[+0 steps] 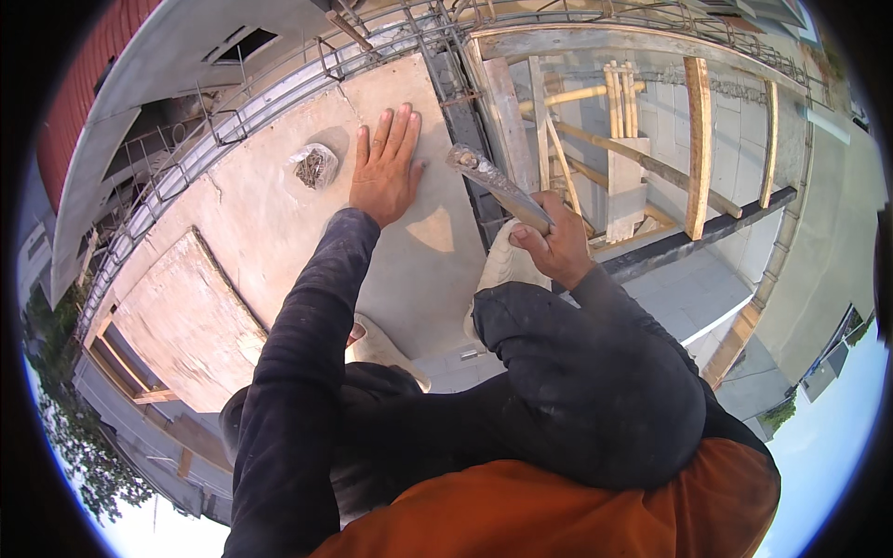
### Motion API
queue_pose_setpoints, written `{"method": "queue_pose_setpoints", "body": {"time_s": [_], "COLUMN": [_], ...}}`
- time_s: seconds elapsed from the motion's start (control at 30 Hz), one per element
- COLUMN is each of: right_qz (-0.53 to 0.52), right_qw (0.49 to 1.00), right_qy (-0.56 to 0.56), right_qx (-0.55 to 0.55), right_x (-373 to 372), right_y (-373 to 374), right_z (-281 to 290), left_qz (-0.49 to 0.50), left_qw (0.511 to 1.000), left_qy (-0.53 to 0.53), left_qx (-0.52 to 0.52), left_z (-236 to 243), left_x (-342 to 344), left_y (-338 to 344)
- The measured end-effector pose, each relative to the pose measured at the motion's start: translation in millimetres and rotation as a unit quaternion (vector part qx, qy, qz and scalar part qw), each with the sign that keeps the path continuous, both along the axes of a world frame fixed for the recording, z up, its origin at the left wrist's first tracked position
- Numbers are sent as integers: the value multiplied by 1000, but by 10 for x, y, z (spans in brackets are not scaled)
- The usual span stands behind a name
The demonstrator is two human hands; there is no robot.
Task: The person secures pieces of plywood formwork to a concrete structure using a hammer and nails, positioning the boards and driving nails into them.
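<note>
My left hand (388,163) lies with fingers apart on a pale plywood board (288,232). Just left of it sits a clear plastic bag (313,166) of small metal pieces, likely nails. My right hand (556,237) grips a long grey tool (493,186) with a crusted far end, held by the board's right edge. What kind of tool it is, I cannot tell for sure. A cream boot (498,260) shows beside the right hand, partly behind it.
Rebar cages (214,130) line the board's upper edge. At right is an open timber formwork (696,149) with props and drops between its members, along a dark beam (726,232). A loose plywood sheet (186,325) lies at lower left. Roofs and trees surround the raised work area.
</note>
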State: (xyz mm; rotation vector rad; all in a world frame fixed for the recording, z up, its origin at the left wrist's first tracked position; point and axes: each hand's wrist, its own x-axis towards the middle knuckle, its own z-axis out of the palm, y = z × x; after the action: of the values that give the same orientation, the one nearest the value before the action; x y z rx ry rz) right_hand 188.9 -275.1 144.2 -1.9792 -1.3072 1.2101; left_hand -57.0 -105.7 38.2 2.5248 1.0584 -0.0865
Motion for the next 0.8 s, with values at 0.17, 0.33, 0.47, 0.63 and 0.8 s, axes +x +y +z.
{"method": "queue_pose_setpoints", "body": {"time_s": [0.17, 0.33, 0.47, 0.63, 0.8], "right_qz": [62, -3, 121, 30, 74], "right_qw": [972, 1000, 966, 995, 983], "right_qy": [-125, -8, -172, -55, -122], "right_qx": [-189, -16, -148, -74, -114], "right_x": [101, 40, 138, -26, 141], "right_y": [192, 191, 75, 350, 219], "right_z": [-414, -12, -509, 11, -280], "left_qz": [8, 3, 1, 12, 2], "left_qw": [1000, 1000, 1000, 1000, 1000], "left_qy": [-3, -1, -14, 14, -6], "left_qx": [-16, -24, -23, -22, -25], "left_z": [-48, -34, -28, -69, -48], "left_x": [7, -30, 5, -36, -7], "left_y": [40, 14, 25, 12, 21]}}
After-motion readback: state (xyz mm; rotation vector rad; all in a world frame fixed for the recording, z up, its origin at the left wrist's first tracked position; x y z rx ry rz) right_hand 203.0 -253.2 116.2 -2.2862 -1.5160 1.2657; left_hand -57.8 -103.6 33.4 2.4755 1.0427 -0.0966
